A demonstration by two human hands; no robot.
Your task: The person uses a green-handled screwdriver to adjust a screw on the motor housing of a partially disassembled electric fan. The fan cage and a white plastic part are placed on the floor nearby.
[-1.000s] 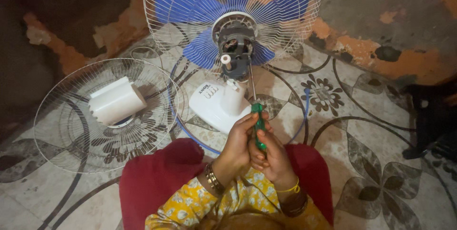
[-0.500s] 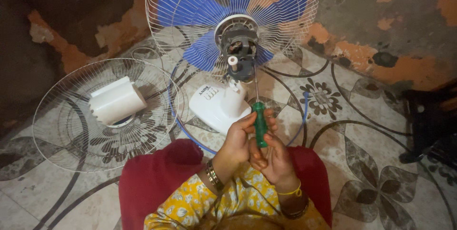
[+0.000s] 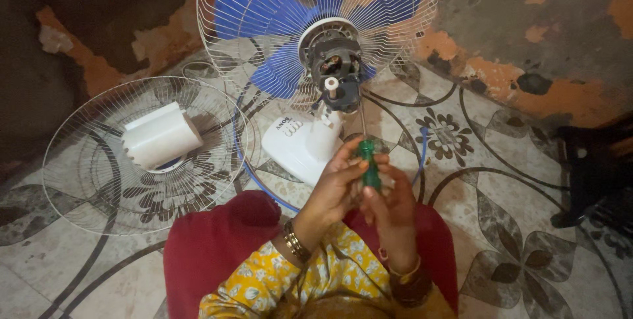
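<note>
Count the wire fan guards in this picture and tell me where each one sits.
2. One wire guard lies flat on the tiled floor at left, a white cover resting on it. The other stands upright around the blue blades.

Both hands (image 3: pixel 366 190) raised, fingers seemingly curled.

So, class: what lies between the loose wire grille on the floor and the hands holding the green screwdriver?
In the head view, the fan's white base lies between the loose grille and the hands on the screwdriver.

Open patterned floor (image 3: pixel 501 226) lies to the right of the hands; left, a detached wire grille (image 3: pixel 142 154) carrying a white motor cover (image 3: pixel 161 137) blocks passage, while the upright fan cage (image 3: pixel 316 29) and white base (image 3: pixel 300 147) crowd the front.
</note>
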